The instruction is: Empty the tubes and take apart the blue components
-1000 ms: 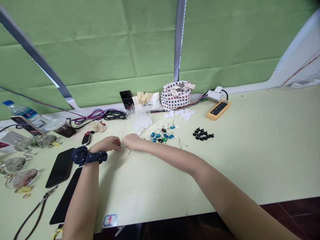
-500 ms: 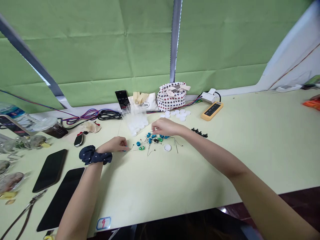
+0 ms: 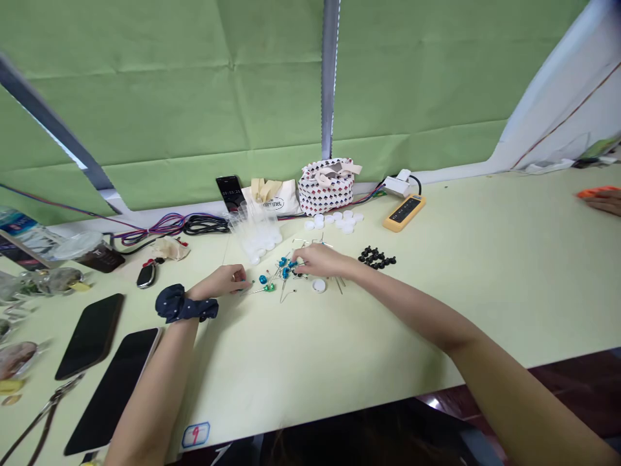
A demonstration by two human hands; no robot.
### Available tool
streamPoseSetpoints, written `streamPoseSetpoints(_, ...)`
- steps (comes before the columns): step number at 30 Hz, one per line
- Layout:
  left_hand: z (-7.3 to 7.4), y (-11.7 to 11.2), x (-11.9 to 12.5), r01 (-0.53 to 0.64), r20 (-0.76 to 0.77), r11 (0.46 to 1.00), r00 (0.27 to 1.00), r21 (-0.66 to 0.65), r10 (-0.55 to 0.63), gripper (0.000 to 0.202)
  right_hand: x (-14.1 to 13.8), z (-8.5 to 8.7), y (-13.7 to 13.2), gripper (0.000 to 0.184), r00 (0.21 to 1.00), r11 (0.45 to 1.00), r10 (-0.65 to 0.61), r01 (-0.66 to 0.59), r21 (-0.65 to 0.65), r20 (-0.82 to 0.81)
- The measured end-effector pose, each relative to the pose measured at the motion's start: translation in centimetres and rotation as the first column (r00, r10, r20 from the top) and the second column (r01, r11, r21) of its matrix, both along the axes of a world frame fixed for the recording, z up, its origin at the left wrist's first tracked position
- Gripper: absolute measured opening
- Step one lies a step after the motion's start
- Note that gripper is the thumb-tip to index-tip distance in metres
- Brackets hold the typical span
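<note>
pale green, creased sheeting point(image 3: 165, 84) covers the wall behind us, and below it spreads our smooth, pale yellow-green tabletop point(image 3: 417, 310). at the back sits a white fabric pouch with a dark and red diamond pattern point(image 3: 327, 189).

our hands have parted: a second ago they met left of the pile, whereas now our bare right hand point(image 3: 317, 260) has come down into it. that, we judge, turns the work from handling something between both hands to picking among loose parts. our right fingers are bent and drawn narrow; we cannot tell whether they grip a part. our bare left hand point(image 3: 223, 281), wearing a navy, dotted cloth scrunchie point(image 3: 177, 303) at the wrist, rests curled on the table. something tiny and bluish shows at its fingertips, though we cannot tell whether it is held.

the loose pile of small glossy blue pieces with thin metal wires point(image 3: 285, 272) lies between our hands, under and just left of the right fingertips. nearer our left hand are a wired, shiny green piece point(image 3: 270, 288) and a single round blue piece point(image 3: 262, 279). the shallow, round white plastic cap point(image 3: 319, 285) lies just below our right hand, on our side of it.
</note>
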State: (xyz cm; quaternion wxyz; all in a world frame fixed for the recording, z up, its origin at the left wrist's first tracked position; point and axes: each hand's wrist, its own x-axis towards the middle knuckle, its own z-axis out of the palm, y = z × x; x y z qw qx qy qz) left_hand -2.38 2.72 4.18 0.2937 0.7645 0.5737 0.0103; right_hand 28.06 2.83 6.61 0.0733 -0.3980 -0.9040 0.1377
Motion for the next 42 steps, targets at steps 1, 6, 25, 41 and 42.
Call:
streamPoseSetpoints(1, 0.0, 0.0, 0.0, 0.002, 0.001, 1.000, 1.000, -0.008, -0.002, 0.043, -1.9, -0.1, 0.1, 0.034, 1.000, 0.999, 0.031, -0.031, 0.011, 0.004)
streamPoseSetpoints(6, 0.6, -0.4, -0.2, 0.041, 0.035, 0.999, 0.999, -0.035, -0.040, 0.037, -9.7, -1.6, 0.3, 0.037, 0.987, 0.993, 0.110, -0.115, 0.037, 0.113)
streamPoseSetpoints(25, 1.4, -0.7, -1.0, -0.018, 0.025, 0.995, 0.999, -0.100, 0.021, 0.036, -11.8, -2.6, -0.5, 0.038, 0.993, 0.992, 0.051, -0.063, 0.107, 0.111)
streamPoseSetpoints(41, 1.7, -0.8, -0.2, -0.019, 0.038, 0.998, 0.999, 0.057, 0.017, 0.049, -6.7, -1.5, -1.5, 0.012, 0.946, 0.977, 0.122, -0.167, -0.131, -0.299)
streamPoseSetpoints(42, 1.9, -0.8, 0.3, -0.010, 0.058, 0.989, 0.998, 0.148, 0.001, 0.047, -5.7, -1.4, -1.4, 0.012, 0.899, 0.962, 0.059, -0.168, -0.217, -0.435)
